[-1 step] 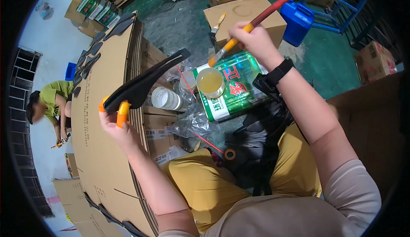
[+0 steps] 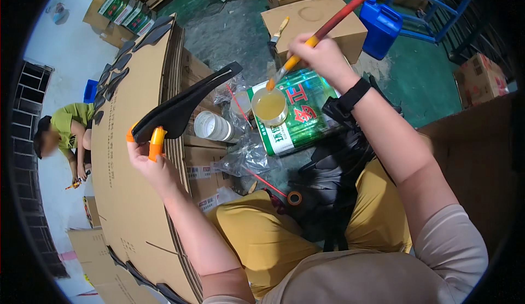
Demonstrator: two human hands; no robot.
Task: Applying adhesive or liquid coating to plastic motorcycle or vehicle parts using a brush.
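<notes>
My left hand (image 2: pixel 147 161), with orange covers on its thumb and a finger, pinches a long curved black piece (image 2: pixel 186 99) with a tapering tip, over the edge of the cardboard stack. My right hand (image 2: pixel 321 55), a black band on its wrist, grips a paintbrush (image 2: pixel 343 16) with a red and yellow handle. The brush's bristles point down at the rim of a round cup (image 2: pixel 270 107) of yellowish liquid. That cup stands on a green and white metal can (image 2: pixel 306 119). Beside it are a white ribbed cup stack (image 2: pixel 213 125) and crumpled clear plastic (image 2: pixel 251 159).
More black pieces (image 2: pixel 154 32) lie along the cardboard stack (image 2: pixel 131 140) at left. Beyond it a person in a green shirt (image 2: pixel 71 126) crouches. A box (image 2: pixel 322 22) with a second brush (image 2: pixel 280 30) on its edge and a blue jerrycan (image 2: pixel 379 30) stand ahead.
My right hand and the paintbrush have shifted slightly left and down, bringing the bristles closer over the cup. The black piece in my left hand has tilted a little.
</notes>
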